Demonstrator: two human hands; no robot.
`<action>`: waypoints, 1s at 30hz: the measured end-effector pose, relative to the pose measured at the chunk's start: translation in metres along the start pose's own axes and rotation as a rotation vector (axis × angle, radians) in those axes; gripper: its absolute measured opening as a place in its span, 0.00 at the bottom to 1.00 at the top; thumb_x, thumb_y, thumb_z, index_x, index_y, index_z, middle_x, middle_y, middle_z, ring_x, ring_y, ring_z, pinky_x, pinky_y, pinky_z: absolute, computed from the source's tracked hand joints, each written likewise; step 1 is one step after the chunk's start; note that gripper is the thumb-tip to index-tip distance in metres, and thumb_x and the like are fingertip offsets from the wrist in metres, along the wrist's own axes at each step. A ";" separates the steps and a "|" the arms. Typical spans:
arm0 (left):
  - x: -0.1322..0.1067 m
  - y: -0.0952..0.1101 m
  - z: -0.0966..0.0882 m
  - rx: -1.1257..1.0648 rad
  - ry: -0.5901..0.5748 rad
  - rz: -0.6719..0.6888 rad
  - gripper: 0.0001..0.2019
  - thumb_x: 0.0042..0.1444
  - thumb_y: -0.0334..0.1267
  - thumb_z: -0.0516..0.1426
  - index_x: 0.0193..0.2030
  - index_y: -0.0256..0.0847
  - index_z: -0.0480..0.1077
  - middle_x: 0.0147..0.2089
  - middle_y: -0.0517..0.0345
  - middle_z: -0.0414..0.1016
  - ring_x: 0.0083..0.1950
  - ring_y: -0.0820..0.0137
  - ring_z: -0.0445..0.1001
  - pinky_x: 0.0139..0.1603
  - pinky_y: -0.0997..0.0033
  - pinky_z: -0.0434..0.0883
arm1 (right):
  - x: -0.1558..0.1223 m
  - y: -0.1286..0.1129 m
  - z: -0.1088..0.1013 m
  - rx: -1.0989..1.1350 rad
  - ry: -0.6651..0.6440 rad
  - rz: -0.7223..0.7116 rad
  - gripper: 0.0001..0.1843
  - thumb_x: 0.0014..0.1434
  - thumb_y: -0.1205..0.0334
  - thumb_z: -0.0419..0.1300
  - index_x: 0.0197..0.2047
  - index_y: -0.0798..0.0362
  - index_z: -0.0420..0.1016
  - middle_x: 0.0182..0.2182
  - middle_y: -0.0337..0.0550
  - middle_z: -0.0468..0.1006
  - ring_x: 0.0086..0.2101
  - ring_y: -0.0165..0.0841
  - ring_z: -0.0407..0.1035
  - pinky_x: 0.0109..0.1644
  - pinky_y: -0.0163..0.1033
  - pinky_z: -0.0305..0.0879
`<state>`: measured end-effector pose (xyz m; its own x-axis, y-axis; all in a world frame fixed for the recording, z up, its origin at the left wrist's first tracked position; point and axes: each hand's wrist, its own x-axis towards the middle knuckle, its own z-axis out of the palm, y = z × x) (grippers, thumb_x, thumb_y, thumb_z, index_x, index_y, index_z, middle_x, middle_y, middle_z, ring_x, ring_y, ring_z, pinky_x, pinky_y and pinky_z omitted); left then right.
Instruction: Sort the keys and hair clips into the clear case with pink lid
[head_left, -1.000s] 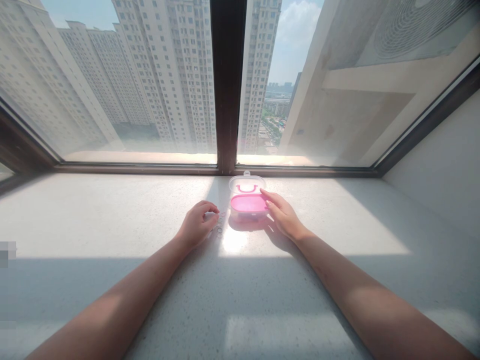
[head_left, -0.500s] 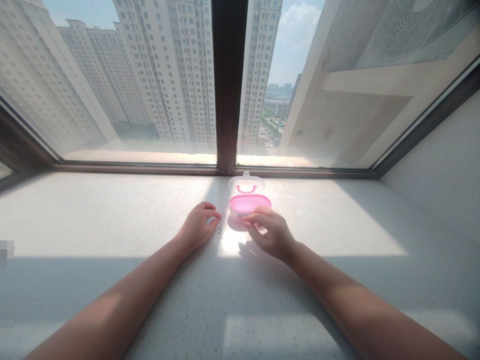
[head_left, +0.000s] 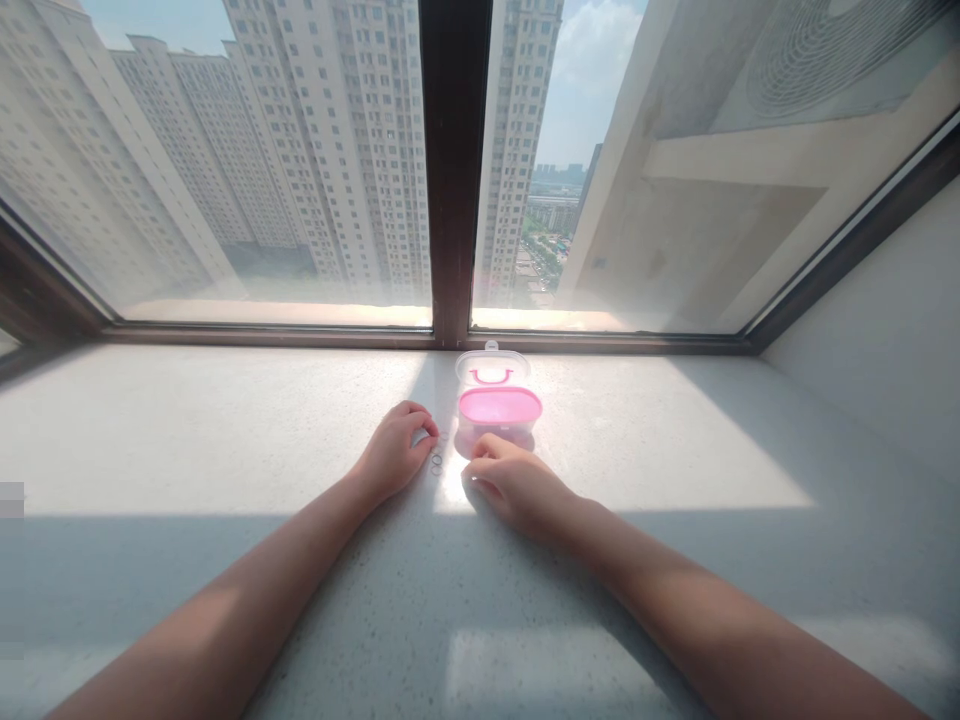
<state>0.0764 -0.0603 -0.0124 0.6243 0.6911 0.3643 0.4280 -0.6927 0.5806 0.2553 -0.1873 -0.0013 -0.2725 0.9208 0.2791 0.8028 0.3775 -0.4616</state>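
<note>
A small pink box (head_left: 499,408) with clear sides stands open by the window, its clear lid (head_left: 480,362) with a pink handle (head_left: 491,377) tipped back behind it. Left of the box, my left hand (head_left: 397,452) rests on the sill with thumb and forefinger closed together; anything between them is too small to make out. Just beside those fingertips lie a few thin small rings (head_left: 436,461). In front of the box, my right hand (head_left: 521,482) is low over the sill, fingers curled inward. Its fingertips point toward the rings but stay apart from them, and their contents are hidden.
The pale speckled windowsill (head_left: 225,430) carries bright sun patches and shadows. Along its back runs a dark window frame (head_left: 300,336), with an upright post (head_left: 455,180) behind the box. A white wall (head_left: 885,300) bounds the right side. Tall buildings show outside.
My right hand has moved from the front of the pink box leftward and down toward the sill, its fingers curling more. My left hand has hardly moved.
</note>
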 end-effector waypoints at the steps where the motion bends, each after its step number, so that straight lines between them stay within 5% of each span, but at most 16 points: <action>1: 0.000 0.001 -0.001 -0.005 0.008 0.001 0.04 0.51 0.31 0.55 0.30 0.40 0.71 0.40 0.53 0.70 0.44 0.65 0.70 0.48 0.63 0.67 | 0.000 0.000 0.000 -0.006 -0.006 0.008 0.08 0.56 0.73 0.55 0.28 0.55 0.70 0.34 0.43 0.66 0.29 0.29 0.56 0.30 0.34 0.51; 7: -0.002 0.006 -0.005 -0.043 0.092 -0.110 0.05 0.56 0.35 0.52 0.35 0.41 0.69 0.33 0.58 0.71 0.36 0.68 0.69 0.36 0.68 0.66 | 0.001 -0.001 -0.001 0.025 0.005 0.011 0.07 0.56 0.73 0.54 0.27 0.54 0.64 0.30 0.42 0.67 0.29 0.30 0.58 0.31 0.35 0.54; 14: -0.006 0.019 -0.001 -0.421 0.088 -0.188 0.06 0.54 0.39 0.55 0.35 0.39 0.68 0.31 0.59 0.73 0.33 0.70 0.72 0.36 0.69 0.69 | 0.002 0.001 0.004 0.459 0.126 0.253 0.04 0.57 0.68 0.53 0.30 0.53 0.64 0.24 0.38 0.71 0.25 0.29 0.64 0.30 0.36 0.59; 20: -0.010 0.035 0.003 -0.727 -0.032 -0.400 0.09 0.48 0.39 0.60 0.35 0.36 0.73 0.31 0.54 0.76 0.32 0.68 0.74 0.31 0.68 0.72 | 0.004 0.001 0.005 1.017 0.027 0.437 0.07 0.49 0.65 0.62 0.28 0.54 0.65 0.19 0.37 0.72 0.19 0.29 0.67 0.22 0.34 0.61; 30: -0.018 0.042 0.010 -0.916 -0.196 -0.616 0.10 0.45 0.39 0.65 0.33 0.36 0.74 0.26 0.56 0.76 0.27 0.72 0.74 0.31 0.70 0.73 | 0.006 0.012 0.006 1.193 0.033 0.510 0.11 0.46 0.60 0.68 0.28 0.56 0.70 0.20 0.40 0.76 0.20 0.28 0.69 0.24 0.32 0.63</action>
<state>0.0894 -0.1045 -0.0017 0.5987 0.7629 -0.2439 0.1072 0.2254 0.9683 0.2596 -0.1765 -0.0103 -0.0511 0.9893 -0.1368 -0.1582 -0.1432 -0.9770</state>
